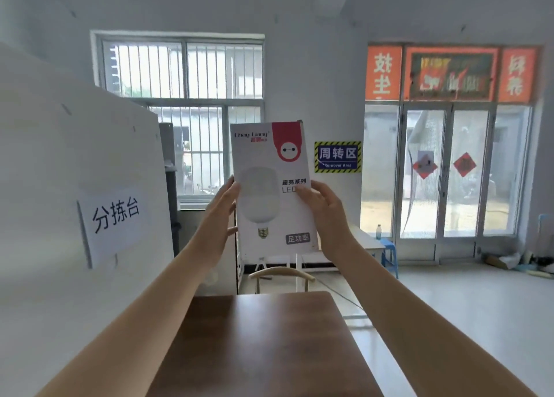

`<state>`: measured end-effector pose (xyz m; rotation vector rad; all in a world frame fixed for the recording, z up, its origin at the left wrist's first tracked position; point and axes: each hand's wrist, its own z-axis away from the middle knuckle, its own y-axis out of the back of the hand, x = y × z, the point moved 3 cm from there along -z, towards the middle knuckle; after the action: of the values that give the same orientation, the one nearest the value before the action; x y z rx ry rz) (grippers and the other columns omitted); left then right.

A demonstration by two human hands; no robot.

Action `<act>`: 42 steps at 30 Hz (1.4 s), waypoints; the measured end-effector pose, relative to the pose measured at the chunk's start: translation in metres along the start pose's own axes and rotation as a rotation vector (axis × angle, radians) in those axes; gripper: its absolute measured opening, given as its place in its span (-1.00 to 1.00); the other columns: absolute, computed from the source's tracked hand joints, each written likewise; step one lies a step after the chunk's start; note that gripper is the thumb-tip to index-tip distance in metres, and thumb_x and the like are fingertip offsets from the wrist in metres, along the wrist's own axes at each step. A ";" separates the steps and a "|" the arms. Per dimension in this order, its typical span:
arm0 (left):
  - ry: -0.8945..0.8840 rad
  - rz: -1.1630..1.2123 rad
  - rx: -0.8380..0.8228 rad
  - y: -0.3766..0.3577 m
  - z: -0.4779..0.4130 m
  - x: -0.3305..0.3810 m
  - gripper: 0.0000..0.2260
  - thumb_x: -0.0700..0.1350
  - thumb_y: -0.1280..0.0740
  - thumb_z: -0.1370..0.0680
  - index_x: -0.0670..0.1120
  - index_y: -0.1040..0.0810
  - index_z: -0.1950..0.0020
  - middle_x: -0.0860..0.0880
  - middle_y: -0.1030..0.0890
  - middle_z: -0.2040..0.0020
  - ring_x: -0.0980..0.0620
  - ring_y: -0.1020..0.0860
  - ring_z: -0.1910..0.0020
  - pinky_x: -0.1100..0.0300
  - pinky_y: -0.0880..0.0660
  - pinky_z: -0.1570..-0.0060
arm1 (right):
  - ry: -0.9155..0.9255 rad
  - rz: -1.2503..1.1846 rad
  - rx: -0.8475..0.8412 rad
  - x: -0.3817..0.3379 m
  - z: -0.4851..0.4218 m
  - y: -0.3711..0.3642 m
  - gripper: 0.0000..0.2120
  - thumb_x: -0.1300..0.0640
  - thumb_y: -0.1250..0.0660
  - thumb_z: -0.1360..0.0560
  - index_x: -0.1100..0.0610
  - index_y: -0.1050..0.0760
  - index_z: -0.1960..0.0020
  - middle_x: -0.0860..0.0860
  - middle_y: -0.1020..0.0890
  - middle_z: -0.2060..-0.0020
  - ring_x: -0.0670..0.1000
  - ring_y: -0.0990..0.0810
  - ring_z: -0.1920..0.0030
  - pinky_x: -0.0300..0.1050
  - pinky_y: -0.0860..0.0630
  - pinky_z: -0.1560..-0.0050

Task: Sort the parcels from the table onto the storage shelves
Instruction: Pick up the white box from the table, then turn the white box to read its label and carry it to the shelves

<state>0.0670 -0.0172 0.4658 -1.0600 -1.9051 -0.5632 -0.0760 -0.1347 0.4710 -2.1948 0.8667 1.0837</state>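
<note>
A paper sign (115,217) hangs on the white partition at the left. The left hand (223,214) presses straight fingers against the left edge of the LED bulb box (269,169), which is held upright in the air above the far end of the brown tabletop (263,351). The right hand (325,217) grips the box's right edge, fingertips on its front and thumb seemingly behind. A blue-and-yellow sign (338,157) is fixed to the wall beyond.

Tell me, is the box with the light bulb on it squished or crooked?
Not squished: the LED bulb box looks flat and whole. It is only a little crooked, its top leaning left, held up between the left hand and right hand.
</note>
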 end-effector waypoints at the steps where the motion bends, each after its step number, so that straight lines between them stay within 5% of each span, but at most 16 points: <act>1: -0.005 -0.005 0.012 0.002 0.000 0.005 -0.69 0.18 -0.16 -0.59 0.29 -0.41 -0.33 0.09 -0.55 -0.26 -0.06 -0.47 -0.30 -0.29 -0.39 -0.26 | 0.009 -0.008 0.003 -0.003 0.001 -0.003 -0.74 0.09 -0.36 -0.52 0.10 -0.51 -0.19 0.03 -0.70 0.07 0.00 -0.70 0.17 -0.08 -0.67 0.17; 8: -0.113 -0.044 0.020 0.002 0.005 0.031 -0.63 0.23 -0.15 -0.56 0.28 -0.39 -0.36 0.15 -0.52 -0.31 -0.01 -0.44 -0.34 -0.19 -0.40 -0.27 | 0.115 -0.073 0.019 -0.015 0.004 -0.016 -0.86 0.10 -0.34 -0.53 0.02 -0.53 -0.09 0.05 -0.70 0.08 0.07 -0.68 0.16 0.03 -0.66 0.12; 14: -0.132 0.008 0.032 0.005 0.006 0.029 -0.59 0.20 -0.18 -0.55 0.20 -0.39 -0.39 0.07 -0.55 -0.30 -0.12 -0.46 -0.33 -0.32 -0.42 -0.21 | 0.141 -0.050 0.033 -0.013 0.003 -0.018 -0.81 0.09 -0.36 -0.52 0.05 -0.54 -0.13 0.02 -0.72 0.09 0.08 -0.69 0.14 0.06 -0.67 0.09; 17: -0.127 0.070 0.046 0.007 0.004 0.022 -0.63 0.10 -0.17 -0.60 0.13 -0.41 -0.40 0.01 -0.58 -0.26 -0.15 -0.51 -0.28 -0.17 -0.54 -0.08 | 0.122 -0.074 0.036 -0.006 0.004 -0.017 -0.84 0.06 -0.36 -0.52 0.00 -0.55 -0.09 0.04 -0.71 0.06 0.09 -0.68 0.11 0.12 -0.65 0.03; 22: -0.107 0.095 0.061 0.006 0.008 0.011 -0.65 0.02 -0.05 -0.66 -0.06 -0.47 -0.33 -0.15 -0.64 -0.03 -0.10 -0.67 0.04 0.05 -0.61 0.28 | 0.089 -0.103 0.076 0.002 0.005 -0.014 -0.81 -0.10 -0.28 -0.47 -0.07 -0.62 0.07 0.11 -0.66 -0.09 0.09 -0.60 -0.09 0.11 -0.47 -0.16; 28: -0.012 0.066 0.121 0.017 0.009 -0.010 -0.66 0.10 -0.03 -0.65 -0.05 -0.52 -0.07 -0.06 -0.65 0.29 0.02 -0.66 0.33 0.19 -0.54 0.46 | 0.067 -0.085 0.086 0.013 0.002 -0.005 -0.83 0.22 -0.37 -0.50 0.03 -0.58 -0.05 -0.03 -0.68 0.11 -0.15 -0.66 0.15 -0.18 -0.52 0.08; 35: 0.077 0.154 0.109 0.030 0.009 -0.023 -0.52 0.22 -0.03 -0.61 -0.08 -0.49 -0.26 -0.28 -0.66 0.04 -0.21 -0.66 0.15 -0.04 -0.60 0.26 | -0.094 0.009 -0.003 0.021 -0.002 -0.004 -0.14 -0.24 -0.52 -0.19 0.01 -0.34 -0.40 -0.03 -0.63 -0.10 -0.01 -0.62 -0.08 0.15 -0.46 -0.19; 39: 0.030 0.147 0.054 0.029 0.006 -0.019 -0.55 0.17 -0.01 -0.62 -0.09 -0.48 -0.26 -0.12 -0.70 0.19 -0.10 -0.69 0.24 0.08 -0.59 0.37 | -0.113 -0.002 -0.180 0.025 -0.001 -0.007 -0.48 -0.26 -0.40 -0.30 -0.02 -0.55 -0.17 0.08 -0.69 -0.07 0.18 -0.64 -0.13 0.26 -0.51 -0.21; 42: 0.000 0.124 0.084 0.028 0.007 -0.017 -0.59 0.13 -0.03 -0.63 -0.11 -0.50 -0.19 -0.10 -0.69 0.23 -0.06 -0.68 0.30 0.14 -0.57 0.42 | -0.137 -0.114 -0.221 0.031 0.003 -0.010 -0.69 -0.15 -0.34 -0.38 -0.06 -0.59 -0.06 0.04 -0.72 0.06 0.16 -0.68 0.04 0.22 -0.59 -0.11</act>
<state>0.0921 -0.0046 0.4474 -1.1148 -1.8324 -0.4093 -0.0559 -0.1359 0.4457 -2.2836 0.5788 1.3082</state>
